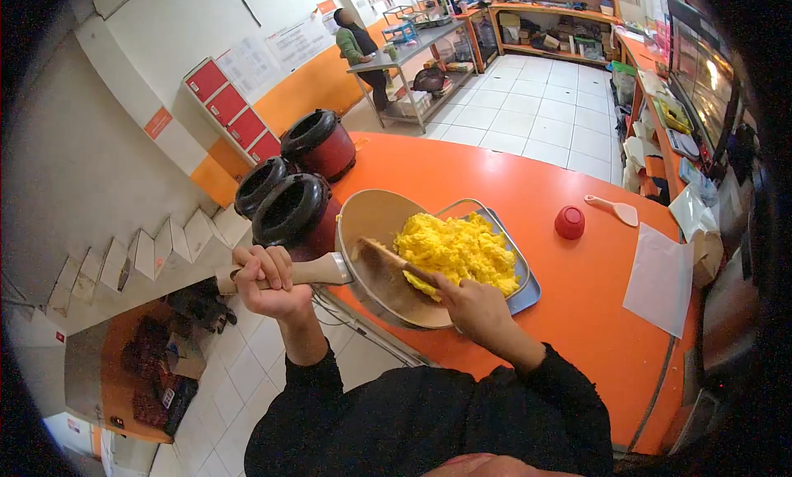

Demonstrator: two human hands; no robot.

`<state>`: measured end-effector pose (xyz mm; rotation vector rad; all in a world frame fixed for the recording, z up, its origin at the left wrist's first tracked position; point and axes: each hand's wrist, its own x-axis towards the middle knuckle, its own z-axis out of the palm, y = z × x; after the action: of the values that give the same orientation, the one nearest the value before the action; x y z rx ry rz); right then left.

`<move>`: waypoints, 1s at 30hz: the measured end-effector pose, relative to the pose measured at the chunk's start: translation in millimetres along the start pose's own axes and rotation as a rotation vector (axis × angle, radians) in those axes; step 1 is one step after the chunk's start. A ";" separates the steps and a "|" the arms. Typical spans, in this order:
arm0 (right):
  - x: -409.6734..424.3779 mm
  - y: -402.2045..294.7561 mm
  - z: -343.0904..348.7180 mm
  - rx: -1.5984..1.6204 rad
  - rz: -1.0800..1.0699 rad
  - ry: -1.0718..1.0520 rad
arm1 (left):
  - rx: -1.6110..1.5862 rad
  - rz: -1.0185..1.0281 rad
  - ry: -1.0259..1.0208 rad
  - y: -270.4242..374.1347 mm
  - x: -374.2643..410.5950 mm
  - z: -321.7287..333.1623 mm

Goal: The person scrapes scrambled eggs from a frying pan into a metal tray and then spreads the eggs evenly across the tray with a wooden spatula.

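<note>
My left hand (272, 285) grips the beige handle (318, 271) of a deep frying pan (374, 220). The pan is tilted over the orange counter, its open side towards a metal tray (527, 279). Bright yellow scrambled eggs (461, 248) lie heaped at the pan's right side and in the tray; where the pan's rim passes beneath them is hidden. In my right hand (479, 310) is a brown spatula, apparently wooden (393, 256), its blade against the pan's inner wall. Under the tray shows a blue-grey base (531, 297).
Dark red pots with black rims (318, 146) stand close beyond the pan at the left. On the orange counter (495, 167) lie a small red bowl (569, 222), a pale rice paddle (612, 211) and a white sheet (659, 279). A person (356, 47) stands by a metal table (408, 50).
</note>
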<state>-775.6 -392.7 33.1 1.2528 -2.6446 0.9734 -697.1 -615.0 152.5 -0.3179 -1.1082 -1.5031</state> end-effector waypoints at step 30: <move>-132.5 62.9 -37.0 0.095 0.160 0.083 | 0.028 0.015 0.057 2.8 -3.3 0.7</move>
<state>-739.5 -252.3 -10.3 1.0047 -2.6966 1.1588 -694.0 -612.0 151.8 -0.2625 -1.0782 -1.4734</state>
